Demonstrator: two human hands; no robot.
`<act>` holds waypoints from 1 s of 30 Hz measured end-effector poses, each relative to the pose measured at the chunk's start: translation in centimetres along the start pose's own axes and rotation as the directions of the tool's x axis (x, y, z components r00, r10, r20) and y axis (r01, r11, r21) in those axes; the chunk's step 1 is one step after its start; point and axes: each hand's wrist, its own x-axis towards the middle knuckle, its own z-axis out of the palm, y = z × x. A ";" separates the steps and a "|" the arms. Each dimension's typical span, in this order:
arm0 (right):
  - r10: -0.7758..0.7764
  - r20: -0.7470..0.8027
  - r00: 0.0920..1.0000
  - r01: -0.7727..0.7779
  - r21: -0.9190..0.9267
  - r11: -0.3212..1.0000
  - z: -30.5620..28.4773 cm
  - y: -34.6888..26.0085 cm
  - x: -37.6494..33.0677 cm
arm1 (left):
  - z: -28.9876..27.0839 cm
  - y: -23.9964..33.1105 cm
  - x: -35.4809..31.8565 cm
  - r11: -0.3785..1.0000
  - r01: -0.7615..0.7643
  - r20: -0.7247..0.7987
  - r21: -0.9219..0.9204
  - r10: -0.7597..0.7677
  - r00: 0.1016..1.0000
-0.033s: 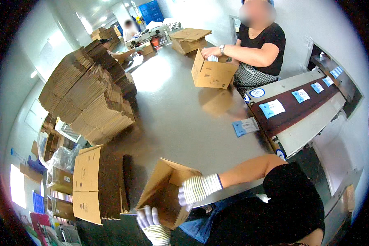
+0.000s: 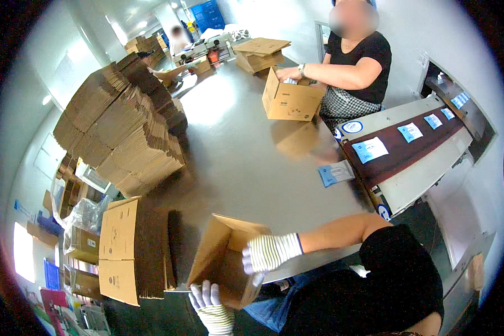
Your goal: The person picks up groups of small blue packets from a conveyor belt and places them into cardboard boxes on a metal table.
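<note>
An open-topped cardboard box [image 2: 210, 249] is tilted at the near edge of the metal table, and its inside looks bare where it shows. My right hand [image 2: 271, 253], in a white glove with dark stripes, grips the box's right rim with the fingers reaching inside. At the near left corner of the box is my left hand [image 2: 214, 313], in a matching striped glove. Its fingers are stretched out and spread against the cardboard edge. How firmly they press cannot be told.
Flattened cartons form a large stack [image 2: 120, 131] and a smaller stack [image 2: 117, 241] at left. A conveyor [image 2: 395, 151] at right carries blue-and-white packets; one packet [image 2: 336, 173] lies on the table [image 2: 235, 162]. Across it, a co-worker [image 2: 355, 61] reaches into another carton [image 2: 291, 102].
The box has shifted slightly, its far rim a little to the left and upward. My left hand has moved slightly right along with it. The conveyor packets have crept slightly toward the left.
</note>
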 end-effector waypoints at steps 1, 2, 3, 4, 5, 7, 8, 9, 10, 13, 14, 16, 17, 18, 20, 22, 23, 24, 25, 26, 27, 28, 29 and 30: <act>0.070 -0.017 0.997 -0.070 0.023 0.997 -0.1 1.2 -0.4 | 0.3 0.0 0.4 0.997 -0.057 0.022 0.046 0.057 0.998; 0.140 -0.032 0.990 -0.139 0.047 0.989 -0.1 2.3 -0.7 | 0.5 0.0 0.8 0.989 -0.116 0.046 0.090 0.112 0.993; 0.213 -0.073 0.974 -0.204 0.114 0.972 -0.4 2.9 -0.7 | 0.5 0.1 1.1 0.989 -0.115 0.046 0.088 0.111 0.993; 0.212 -0.071 0.975 -0.204 0.114 0.972 -0.2 2.9 -0.7 | 0.6 0.4 1.4 0.992 -0.113 0.080 0.057 0.108 0.991; 0.300 -0.273 0.914 -0.274 0.128 0.953 0.0 2.8 -0.7 | 0.7 0.5 1.5 0.994 -0.110 0.114 0.026 0.106 0.988; 0.441 -0.417 0.795 -0.374 0.235 0.897 0.8 2.7 -0.6 | 2.3 0.2 1.6 0.993 -0.111 0.045 -0.031 0.112 0.993; 0.436 -0.417 0.798 -0.368 0.236 0.899 1.3 2.7 -0.4 | 2.9 0.0 1.6 0.989 -0.120 -0.023 -0.090 0.118 0.993; 0.468 -0.444 0.764 -0.381 0.274 0.883 1.7 2.6 -0.1 | 1.8 0.7 2.9 0.982 -0.157 -0.157 -0.104 0.139 0.978; 0.499 -0.469 0.729 -0.392 0.312 0.866 2.2 2.5 0.2 | 2.0 0.6 2.7 0.982 -0.154 -0.154 -0.105 0.137 0.978; 0.499 -0.509 0.702 -0.376 0.331 0.866 3.2 2.9 1.2 | 2.4 0.3 2.2 0.984 -0.123 -0.163 -0.131 0.101 0.981; 0.489 -0.521 0.700 -0.363 0.330 0.871 3.3 3.1 1.4 | 2.6 0.3 2.0 0.984 -0.124 -0.161 -0.129 0.103 0.982; 0.470 -0.525 0.710 -0.335 0.336 0.881 3.4 3.7 1.4 | 3.0 0.5 1.6 0.989 -0.101 -0.190 -0.108 0.079 0.979; 0.451 -0.529 0.719 -0.307 0.341 0.888 3.4 4.0 1.3 | 2.9 0.6 1.2 0.992 -0.055 -0.116 -0.115 0.041 0.992; 0.451 -0.526 0.721 -0.307 0.341 0.889 3.3 4.1 1.2 | 2.4 0.7 1.1 0.992 -0.052 -0.117 -0.118 0.038 0.992; 0.422 -0.493 0.761 -0.257 0.368 0.893 2.9 4.3 0.9 | 1.4 0.9 1.2 0.993 -0.048 0.044 -0.106 0.053 0.998; 0.420 -0.488 0.765 -0.240 0.390 0.889 3.2 4.8 1.0 | -1.3 1.0 2.9 0.932 -0.081 -0.074 -0.353 0.058 0.996; 0.418 -0.485 0.768 -0.222 0.410 0.885 3.4 5.1 1.0 | -1.7 1.0 3.2 0.900 -0.075 -0.053 -0.429 0.057 0.997; 0.419 -0.487 0.766 -0.224 0.409 0.885 3.5 5.3 1.2 | -2.1 0.8 3.5 0.865 -0.065 -0.034 -0.497 0.055 0.998; 0.420 -0.481 0.770 -0.212 0.428 0.878 3.5 5.4 1.4 | -2.4 0.5 3.7 0.921 -0.114 0.024 -0.374 0.132 0.991; 0.420 -0.474 0.774 -0.200 0.447 0.872 3.5 5.5 1.5 | -1.9 0.0 4.1 0.921 -0.116 0.024 -0.372 0.134 0.991; 0.425 -0.470 0.774 -0.198 0.458 0.867 3.5 5.5 1.7 | -0.8 -0.5 4.5 0.937 -0.238 -0.034 -0.254 0.238 0.971; 0.424 -0.473 0.772 -0.193 0.461 0.866 3.6 5.5 1.9 | -0.5 -0.8 4.8 0.929 -0.349 -0.072 -0.124 0.343 0.937; 0.418 -0.476 0.774 -0.188 0.457 0.869 3.7 5.6 2.3 | -0.6 -0.9 4.3 0.939 -0.340 -0.065 -0.060 0.336 0.940; 0.417 -0.475 0.775 -0.183 0.462 0.868 3.9 5.3 2.7 | -0.4 -0.9 3.8 0.941 -0.333 -0.050 -0.058 0.330 0.943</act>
